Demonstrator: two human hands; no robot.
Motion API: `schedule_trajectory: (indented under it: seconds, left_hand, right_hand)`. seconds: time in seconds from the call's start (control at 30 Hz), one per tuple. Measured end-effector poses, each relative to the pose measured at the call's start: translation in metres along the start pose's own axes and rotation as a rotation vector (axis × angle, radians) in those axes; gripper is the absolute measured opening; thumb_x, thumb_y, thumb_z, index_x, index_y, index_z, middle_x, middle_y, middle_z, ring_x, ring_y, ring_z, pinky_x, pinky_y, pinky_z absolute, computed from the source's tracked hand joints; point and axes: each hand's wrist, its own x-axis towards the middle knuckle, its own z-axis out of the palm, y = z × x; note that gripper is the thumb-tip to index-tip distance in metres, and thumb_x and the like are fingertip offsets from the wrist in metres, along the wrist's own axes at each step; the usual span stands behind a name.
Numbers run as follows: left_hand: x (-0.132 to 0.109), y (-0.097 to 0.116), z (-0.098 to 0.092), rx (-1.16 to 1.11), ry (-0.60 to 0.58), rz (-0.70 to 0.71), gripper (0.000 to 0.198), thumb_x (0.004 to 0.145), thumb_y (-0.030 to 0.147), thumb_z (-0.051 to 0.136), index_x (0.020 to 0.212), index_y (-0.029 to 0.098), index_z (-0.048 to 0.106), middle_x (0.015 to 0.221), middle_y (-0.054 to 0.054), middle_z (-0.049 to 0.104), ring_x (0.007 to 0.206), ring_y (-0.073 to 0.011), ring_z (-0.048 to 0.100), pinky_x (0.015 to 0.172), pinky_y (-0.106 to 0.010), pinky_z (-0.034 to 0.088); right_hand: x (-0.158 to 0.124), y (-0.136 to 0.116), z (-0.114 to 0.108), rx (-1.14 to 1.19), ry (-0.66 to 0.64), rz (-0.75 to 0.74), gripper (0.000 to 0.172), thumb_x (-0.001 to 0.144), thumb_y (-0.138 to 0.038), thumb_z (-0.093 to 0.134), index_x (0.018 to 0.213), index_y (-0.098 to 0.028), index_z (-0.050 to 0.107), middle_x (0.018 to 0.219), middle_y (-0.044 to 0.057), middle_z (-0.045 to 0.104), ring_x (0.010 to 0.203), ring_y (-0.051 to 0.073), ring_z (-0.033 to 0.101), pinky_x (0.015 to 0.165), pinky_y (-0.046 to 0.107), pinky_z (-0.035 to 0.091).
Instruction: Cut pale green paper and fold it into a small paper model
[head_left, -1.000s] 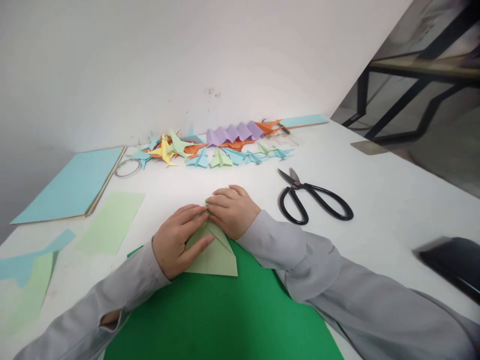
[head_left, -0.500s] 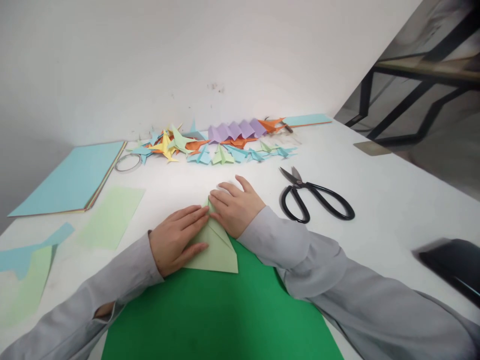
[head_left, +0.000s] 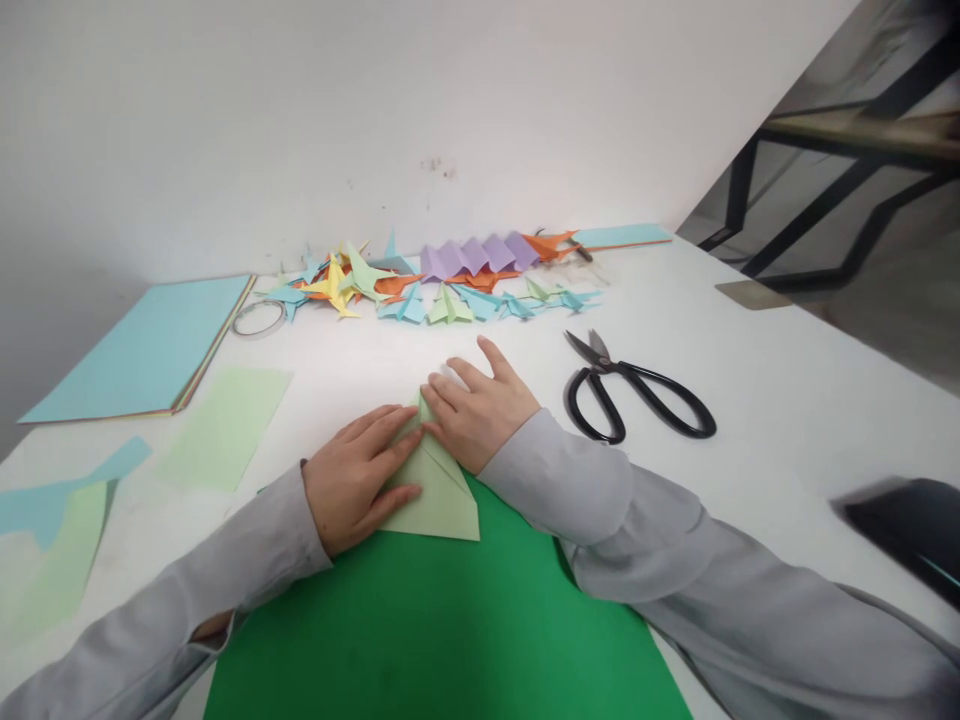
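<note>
A light green sheet of paper (head_left: 435, 500), folded to a point at its far end, lies on a green sheet (head_left: 442, 630). My left hand (head_left: 360, 480) rests flat on the paper's left side, fingers stretched toward the tip and thumb lower down. With its fingers spread, my right hand (head_left: 480, 410) touches the paper's right edge near the tip. The fingertips of both hands almost meet along the middle crease. Part of the paper's left side is hidden under my left hand.
Black-handled scissors (head_left: 637, 385) lie with blades parted on the right. Folded paper planes (head_left: 450, 305) and a pleated purple paper (head_left: 480, 256) line the wall. On the left are a stack of coloured paper (head_left: 142, 345), a ring (head_left: 259, 318), a green sheet (head_left: 225, 425) and scraps (head_left: 67, 540).
The fingers of my right hand have lifted and spread slightly at the paper's tip. My left hand stays on the paper. The whole view has shifted a little.
</note>
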Motion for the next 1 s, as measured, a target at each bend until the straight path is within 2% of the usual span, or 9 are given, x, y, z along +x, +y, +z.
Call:
schedule_trajectory:
  seconds: [0.17, 0.3, 0.57, 0.73, 0.9, 1.0]
  left_hand:
    - [-0.0012, -0.0014, -0.0005, -0.066, 0.029, 0.02, 0.049, 0.086, 0.029, 0.043, 0.132, 0.012, 0.037, 0.132, -0.016, 0.045, 0.124, -0.0262, 0.038, 0.102, -0.045, 0.036]
    - [-0.0018, -0.0023, -0.0018, -0.08, 0.033, 0.037, 0.045, 0.087, 0.02, 0.037, 0.132, 0.013, 0.037, 0.134, -0.014, 0.044, 0.128, -0.0245, 0.034, 0.103, -0.044, 0.035]
    - [-0.0023, -0.0027, -0.0013, -0.04, 0.009, 0.048, 0.045, 0.087, 0.023, 0.039, 0.129, 0.011, 0.041, 0.134, -0.015, 0.044, 0.129, -0.0256, 0.031, 0.104, -0.045, 0.035]
    - [-0.0034, -0.003, -0.0013, -0.003, -0.002, 0.023, 0.042, 0.086, 0.025, 0.04, 0.125, 0.011, 0.045, 0.138, -0.015, 0.038, 0.131, -0.0278, 0.026, 0.104, -0.047, 0.034]
    - [-0.0035, -0.0011, -0.0024, -0.02, 0.012, 0.02, 0.047, 0.086, 0.024, 0.04, 0.131, 0.012, 0.037, 0.136, -0.015, 0.042, 0.129, -0.0265, 0.032, 0.104, -0.046, 0.034]
    - [-0.0032, -0.0006, -0.0031, -0.032, 0.023, 0.016, 0.047, 0.086, 0.025, 0.04, 0.13, 0.012, 0.039, 0.135, -0.015, 0.043, 0.128, -0.0262, 0.033, 0.103, -0.046, 0.034]
  right_hand:
    - [-0.0003, -0.0001, -0.0003, 0.003, -0.023, 0.014, 0.038, 0.089, -0.033, 0.038, 0.11, -0.012, 0.061, 0.108, 0.012, 0.063, 0.099, 0.03, 0.049, 0.1, 0.06, 0.018]
    - [-0.001, -0.0005, -0.0004, 0.041, -0.022, 0.033, 0.037, 0.089, -0.031, 0.038, 0.111, -0.011, 0.06, 0.11, 0.013, 0.062, 0.1, 0.03, 0.05, 0.1, 0.061, 0.017]
    - [-0.0014, -0.0013, 0.0003, 0.104, -0.008, 0.072, 0.035, 0.087, -0.032, 0.042, 0.11, -0.013, 0.061, 0.11, 0.013, 0.062, 0.099, 0.029, 0.051, 0.1, 0.061, 0.017]
    - [-0.0014, -0.0016, -0.0001, 0.103, -0.01, 0.069, 0.036, 0.087, -0.032, 0.042, 0.111, -0.012, 0.06, 0.11, 0.013, 0.062, 0.099, 0.029, 0.051, 0.1, 0.061, 0.017]
    - [-0.001, -0.0016, -0.0008, 0.076, -0.027, 0.07, 0.036, 0.088, -0.034, 0.041, 0.11, -0.014, 0.061, 0.111, 0.012, 0.062, 0.097, 0.029, 0.051, 0.1, 0.06, 0.017]
    - [-0.0008, -0.0022, -0.0017, 0.054, -0.044, 0.066, 0.037, 0.088, -0.033, 0.039, 0.111, -0.013, 0.061, 0.112, 0.012, 0.061, 0.095, 0.029, 0.051, 0.099, 0.06, 0.018]
